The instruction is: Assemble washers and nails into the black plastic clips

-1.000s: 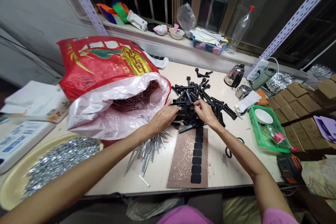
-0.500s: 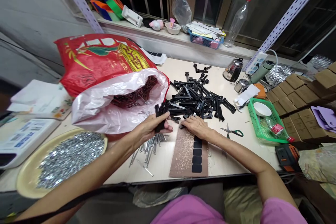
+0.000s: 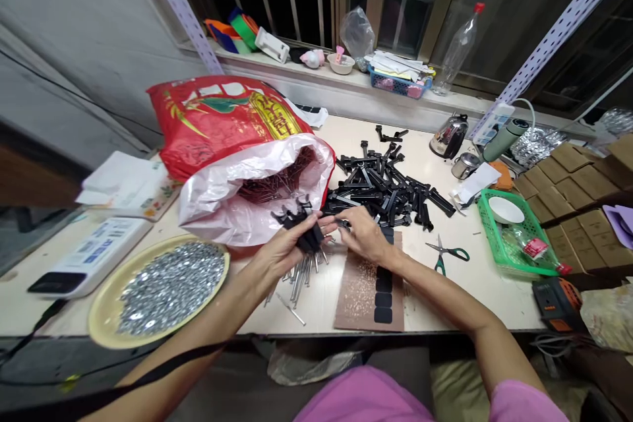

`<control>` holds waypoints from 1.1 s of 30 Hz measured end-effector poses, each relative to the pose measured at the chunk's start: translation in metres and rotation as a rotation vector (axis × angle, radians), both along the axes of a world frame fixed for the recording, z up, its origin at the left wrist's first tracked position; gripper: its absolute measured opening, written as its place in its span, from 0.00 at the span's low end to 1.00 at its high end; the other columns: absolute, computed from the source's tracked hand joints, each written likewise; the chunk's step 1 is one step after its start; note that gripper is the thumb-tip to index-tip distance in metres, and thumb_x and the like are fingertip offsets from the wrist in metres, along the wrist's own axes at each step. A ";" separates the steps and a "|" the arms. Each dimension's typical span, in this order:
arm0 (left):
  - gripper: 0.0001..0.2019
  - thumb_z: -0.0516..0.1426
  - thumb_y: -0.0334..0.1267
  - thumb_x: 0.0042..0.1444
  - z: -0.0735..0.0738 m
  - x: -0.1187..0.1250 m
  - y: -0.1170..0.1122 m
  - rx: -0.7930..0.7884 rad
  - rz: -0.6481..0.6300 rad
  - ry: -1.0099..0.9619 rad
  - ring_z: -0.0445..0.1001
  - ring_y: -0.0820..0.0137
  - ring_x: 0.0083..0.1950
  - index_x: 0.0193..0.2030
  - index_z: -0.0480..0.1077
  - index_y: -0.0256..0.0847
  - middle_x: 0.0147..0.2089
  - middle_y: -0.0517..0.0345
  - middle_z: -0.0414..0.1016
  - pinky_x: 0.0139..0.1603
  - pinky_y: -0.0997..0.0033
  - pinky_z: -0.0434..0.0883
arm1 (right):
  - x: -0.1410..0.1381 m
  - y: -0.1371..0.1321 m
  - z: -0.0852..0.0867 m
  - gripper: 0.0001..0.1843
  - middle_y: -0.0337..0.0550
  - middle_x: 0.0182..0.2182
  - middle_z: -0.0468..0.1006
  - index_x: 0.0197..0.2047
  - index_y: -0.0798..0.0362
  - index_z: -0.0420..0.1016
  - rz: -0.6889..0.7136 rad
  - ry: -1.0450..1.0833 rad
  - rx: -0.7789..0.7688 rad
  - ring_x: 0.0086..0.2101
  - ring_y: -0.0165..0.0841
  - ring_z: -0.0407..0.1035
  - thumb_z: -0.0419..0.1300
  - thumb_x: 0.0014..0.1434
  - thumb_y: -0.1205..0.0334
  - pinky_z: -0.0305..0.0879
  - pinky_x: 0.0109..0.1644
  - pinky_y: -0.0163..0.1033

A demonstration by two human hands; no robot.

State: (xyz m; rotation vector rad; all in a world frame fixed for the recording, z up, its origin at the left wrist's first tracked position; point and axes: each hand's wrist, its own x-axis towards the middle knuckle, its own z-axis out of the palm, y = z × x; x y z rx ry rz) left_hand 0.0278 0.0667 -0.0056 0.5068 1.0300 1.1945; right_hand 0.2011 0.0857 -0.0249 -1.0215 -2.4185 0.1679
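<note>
Several black plastic clip-like parts are bunched in my left hand, its fingers closed around them. My right hand pinches the end of a small black part close to my left fingertips. Beyond both hands spreads a pile of similar black parts. Under my right wrist lies a brown sheet with a column of black rounded-square pads and pale worn specks. Long metal pins or nails lie loose below my left hand.
A red sack lies open with many metal pins inside. At the left, a yellow dish holds shiny metal pieces. Scissors, a green basket and a kettle stand or lie to the right, beside stacked cartons.
My right hand has lifted from the brown sheet and moved up to my left fingers with a black part. The bunch in my left hand has tilted. The whole view has shifted.
</note>
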 end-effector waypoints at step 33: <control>0.09 0.66 0.23 0.41 -0.012 -0.028 -0.004 -0.111 0.188 -0.104 0.79 0.67 0.33 0.31 0.73 0.33 0.30 0.55 0.79 0.37 0.66 0.79 | -0.029 0.023 0.007 0.10 0.46 0.36 0.76 0.45 0.56 0.66 -0.448 0.018 -0.458 0.35 0.35 0.72 0.52 0.59 0.67 0.65 0.40 0.38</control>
